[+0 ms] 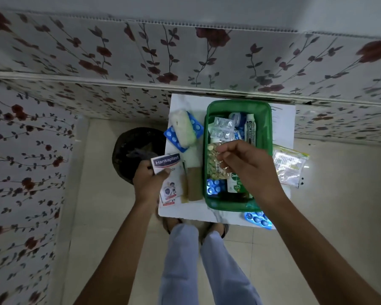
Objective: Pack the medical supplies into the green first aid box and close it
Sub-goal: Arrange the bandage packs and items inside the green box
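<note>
Two hands work: our right hand pinches the light, crinkly pill strip by its edge over the green box; our left hand grips the plaster pack.

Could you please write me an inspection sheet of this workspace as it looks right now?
Surface: small white table against a floral wall.
Job's things: open green box, partly filled; no lid seen.
Clutter: bandage roll on blue blister packs, clear pouch outside the box.
Hands: left hand holds Hansaplast box; right hand holds yellow pill pack over the box.
Cables: nothing seen.
Surroundings: dark bin, tiled floor.
</note>
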